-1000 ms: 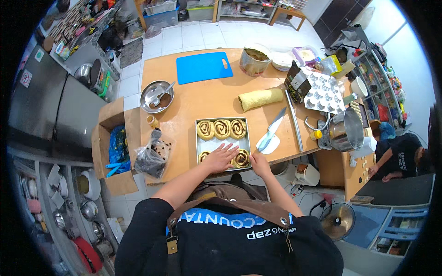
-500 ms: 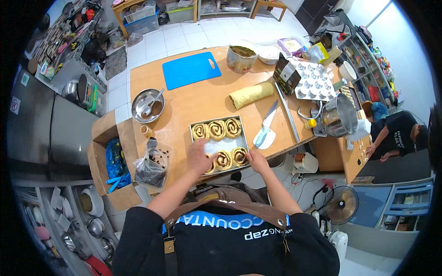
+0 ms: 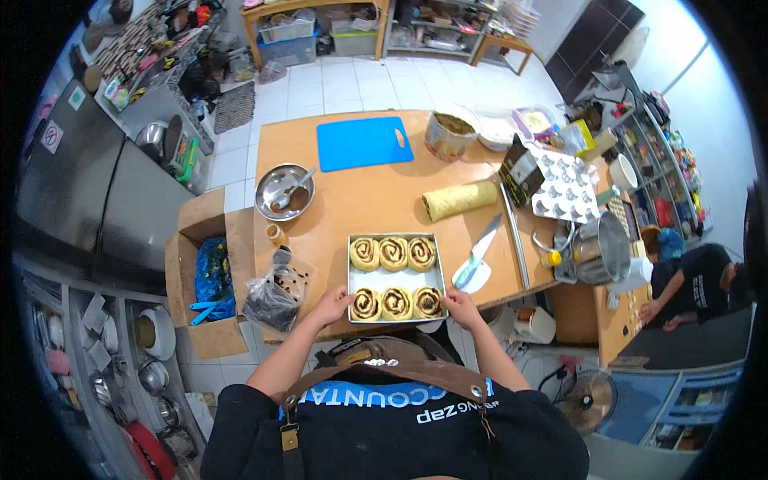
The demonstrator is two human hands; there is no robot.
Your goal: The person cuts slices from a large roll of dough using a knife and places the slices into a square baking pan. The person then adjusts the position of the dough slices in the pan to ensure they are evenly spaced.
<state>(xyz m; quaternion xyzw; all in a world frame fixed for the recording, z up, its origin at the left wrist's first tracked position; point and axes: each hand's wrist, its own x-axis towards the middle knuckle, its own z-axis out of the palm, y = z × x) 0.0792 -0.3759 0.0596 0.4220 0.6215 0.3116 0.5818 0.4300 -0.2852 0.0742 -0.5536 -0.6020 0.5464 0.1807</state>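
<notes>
Wooden worktable [image 3: 376,196] fills the tiled kitchen's middle. Baking tray [image 3: 395,276] of six spiral rolls sits at its six-o'clock edge, left hand [image 3: 334,304] and right hand [image 3: 459,304] gripping the near corners. Blue cutting board [image 3: 362,142] lies at twelve.

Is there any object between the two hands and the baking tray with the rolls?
Nothing visible. The left hand rests at the near left corner of the baking tray and the right hand at its near right corner, both touching the rim. The plastic bag and the knife lie off to the sides.
</notes>
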